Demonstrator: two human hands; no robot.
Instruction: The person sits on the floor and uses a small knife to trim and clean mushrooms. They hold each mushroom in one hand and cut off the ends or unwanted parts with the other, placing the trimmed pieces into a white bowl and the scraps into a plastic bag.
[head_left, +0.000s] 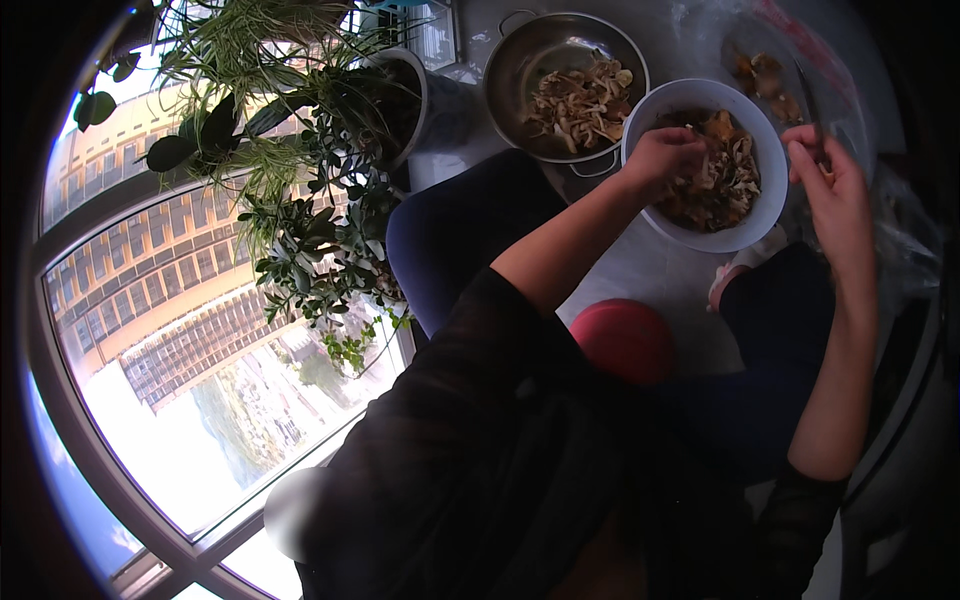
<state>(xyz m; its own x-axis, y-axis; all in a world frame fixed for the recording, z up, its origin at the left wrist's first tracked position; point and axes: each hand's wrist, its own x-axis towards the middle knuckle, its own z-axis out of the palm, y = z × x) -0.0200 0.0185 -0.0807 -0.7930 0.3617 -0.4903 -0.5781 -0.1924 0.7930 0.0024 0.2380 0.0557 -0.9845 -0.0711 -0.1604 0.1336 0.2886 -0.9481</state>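
Observation:
Over a white plastic bowl of mushrooms is my left hand, its fingers bent together above the pile. Whether a mushroom piece is between those fingertips is hidden. My right hand is just past the bowl's right rim, closed around a thin dark tool, perhaps a knife, that points away from me. Beyond the bowl on the left, a metal pan with loop handles holds pale, stemmed mushrooms. Brownish scraps lie on a clear plastic bag at the upper right.
A round red stool is on the grey floor between my legs. Potted plants crowd the left side, one in a pale pot, beside a large window. My knee is close to the pan.

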